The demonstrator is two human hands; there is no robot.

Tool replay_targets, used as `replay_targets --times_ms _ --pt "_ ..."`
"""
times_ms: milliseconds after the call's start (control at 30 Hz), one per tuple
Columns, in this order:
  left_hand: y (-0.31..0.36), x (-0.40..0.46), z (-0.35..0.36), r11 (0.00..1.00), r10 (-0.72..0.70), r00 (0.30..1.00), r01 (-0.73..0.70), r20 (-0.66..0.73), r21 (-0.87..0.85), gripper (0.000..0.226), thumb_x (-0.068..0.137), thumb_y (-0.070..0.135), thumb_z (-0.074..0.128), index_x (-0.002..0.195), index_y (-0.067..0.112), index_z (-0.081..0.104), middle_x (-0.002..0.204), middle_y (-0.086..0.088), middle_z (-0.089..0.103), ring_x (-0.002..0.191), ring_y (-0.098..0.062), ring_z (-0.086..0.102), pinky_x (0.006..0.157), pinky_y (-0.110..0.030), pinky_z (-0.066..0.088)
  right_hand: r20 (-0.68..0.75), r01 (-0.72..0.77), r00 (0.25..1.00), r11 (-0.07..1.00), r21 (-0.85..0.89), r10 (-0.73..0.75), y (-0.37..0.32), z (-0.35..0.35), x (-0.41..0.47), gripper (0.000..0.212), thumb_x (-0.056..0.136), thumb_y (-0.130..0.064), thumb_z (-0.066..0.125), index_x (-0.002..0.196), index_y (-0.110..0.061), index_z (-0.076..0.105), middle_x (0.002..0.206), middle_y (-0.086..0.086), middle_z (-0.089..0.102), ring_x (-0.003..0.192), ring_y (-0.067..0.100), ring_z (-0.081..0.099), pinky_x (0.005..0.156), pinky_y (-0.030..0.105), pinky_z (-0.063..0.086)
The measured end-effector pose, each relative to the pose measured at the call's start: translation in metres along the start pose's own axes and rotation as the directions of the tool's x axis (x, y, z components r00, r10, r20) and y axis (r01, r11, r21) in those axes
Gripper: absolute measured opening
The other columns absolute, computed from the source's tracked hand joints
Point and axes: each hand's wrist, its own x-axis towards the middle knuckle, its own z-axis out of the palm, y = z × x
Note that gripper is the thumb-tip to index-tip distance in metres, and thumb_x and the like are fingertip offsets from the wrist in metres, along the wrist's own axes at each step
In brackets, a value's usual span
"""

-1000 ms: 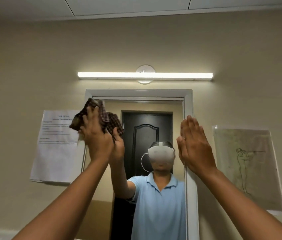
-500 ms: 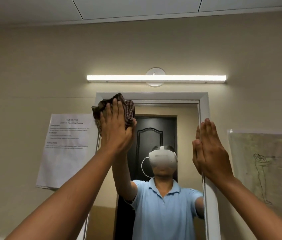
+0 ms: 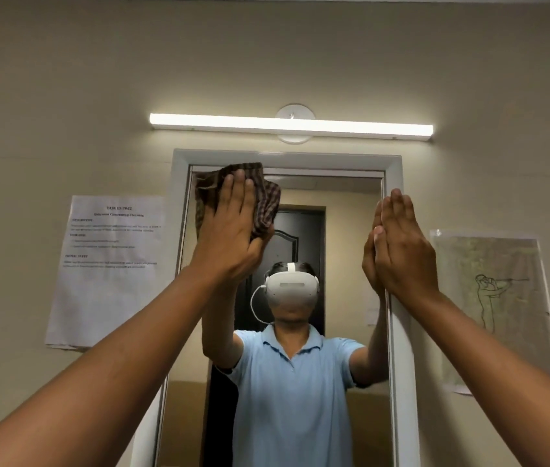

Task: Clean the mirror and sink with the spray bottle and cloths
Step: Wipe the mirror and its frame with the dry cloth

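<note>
Wiping: the mirror (image 3: 317,382) is rubbed near its top so it gets clean.
Left hand (image 3: 229,237): laid flat, fingers straight, so the cloth (image 3: 266,203) under it is pushed onto the glass.
Right hand (image 3: 398,247): laid flat on the mirror's right edge, holding nothing, likely for steadying.

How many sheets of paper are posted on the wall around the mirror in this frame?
2. A printed task sheet hangs left of the mirror; a sheet with a line drawing hangs to its right. More may lie outside the view.
</note>
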Motion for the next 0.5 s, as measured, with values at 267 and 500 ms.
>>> replay_targets --times_ms 267,500 --pt "0.044 0.015 0.01 0.997 0.056 0.998 -0.055 0.025 -0.052 0.077 0.098 0.051 0.031 0.153 0.017 -0.013 0.161 -0.003 -0.02 0.147 -0.017 -0.02 0.12 -0.048 -0.006 0.036 -0.053 0.998 0.998 -0.029 0.054 -0.003 -0.013 0.01 0.056 0.093 -0.012 0.034 0.149 -0.012 0.038 0.158 0.001 0.03 0.147 0.02 0.026 0.111 0.027 0.026" --pt "0.096 0.031 0.018 0.976 0.206 0.973 -0.197 0.106 -0.094 0.075 0.099 0.052 0.028 0.152 0.02 -0.014 0.16 -0.001 -0.021 0.148 -0.017 -0.017 0.118 -0.044 -0.009 0.1 -0.076 0.992 0.996 0.049 0.071 -0.006 -0.026 0.015 0.068 0.085 0.016 0.047 0.147 -0.012 0.039 0.157 0.0 0.031 0.146 0.018 0.027 0.118 0.032 0.029"
